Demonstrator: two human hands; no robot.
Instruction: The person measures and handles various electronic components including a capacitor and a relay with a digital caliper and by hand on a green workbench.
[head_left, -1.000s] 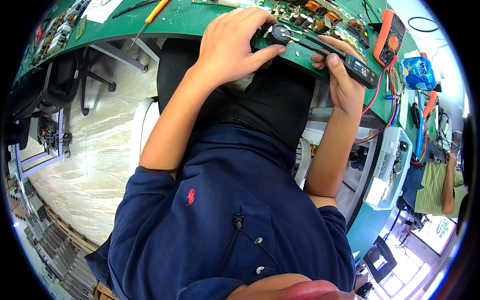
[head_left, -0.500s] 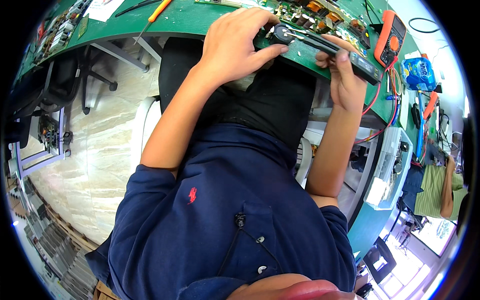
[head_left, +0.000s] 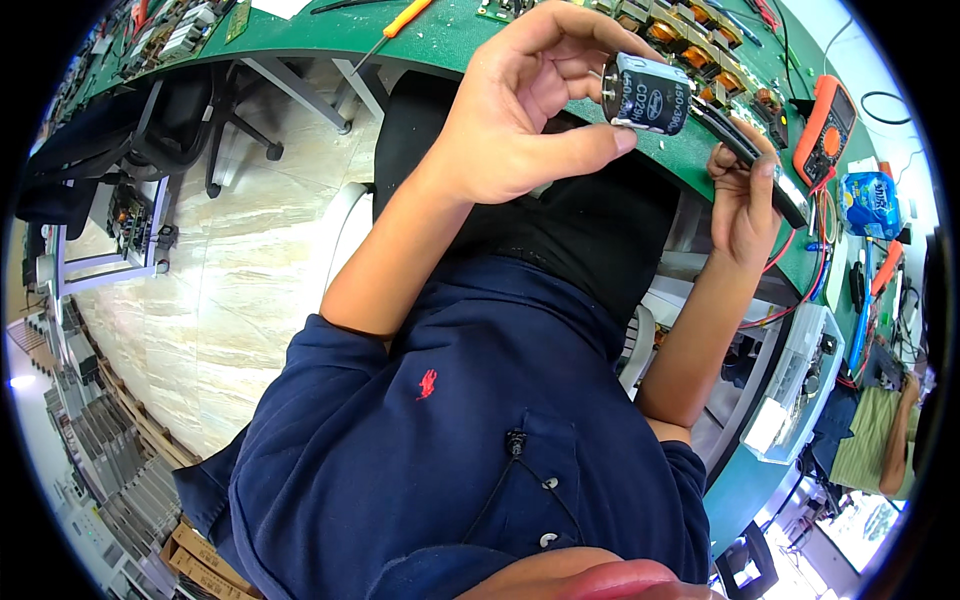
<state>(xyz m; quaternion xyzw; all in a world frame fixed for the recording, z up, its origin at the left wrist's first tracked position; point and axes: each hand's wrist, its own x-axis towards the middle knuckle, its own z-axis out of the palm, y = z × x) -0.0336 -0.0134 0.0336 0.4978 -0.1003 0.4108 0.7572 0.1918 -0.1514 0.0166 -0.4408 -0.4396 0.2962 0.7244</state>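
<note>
My left hand (head_left: pixel 510 120) grips a black cylindrical capacitor (head_left: pixel 650 95) with a pale printed band, its thumb under it and its fingers behind. The capacitor lies on its side in the air above the near edge of the green bench, its small metal terminals toward my palm. In my right hand (head_left: pixel 745 200), fingers and thumb pinch a slim black two-pronged tool (head_left: pixel 738 143) shaped like tweezers. Its tips point at the capacitor's right end; whether they touch it I cannot tell.
Circuit boards with copper coils (head_left: pixel 700 50) lie behind my hands. An orange multimeter (head_left: pixel 827 130) with red leads and a blue packet (head_left: pixel 868 203) stand to the right. An orange-handled screwdriver (head_left: pixel 405 18) lies at the bench edge. Another person (head_left: pixel 870 440) sits far right.
The capacitor has turned from end-on to side-on and come up nearer. The tool has drawn away from its terminal end to its right side. The whole view has shifted a little.
</note>
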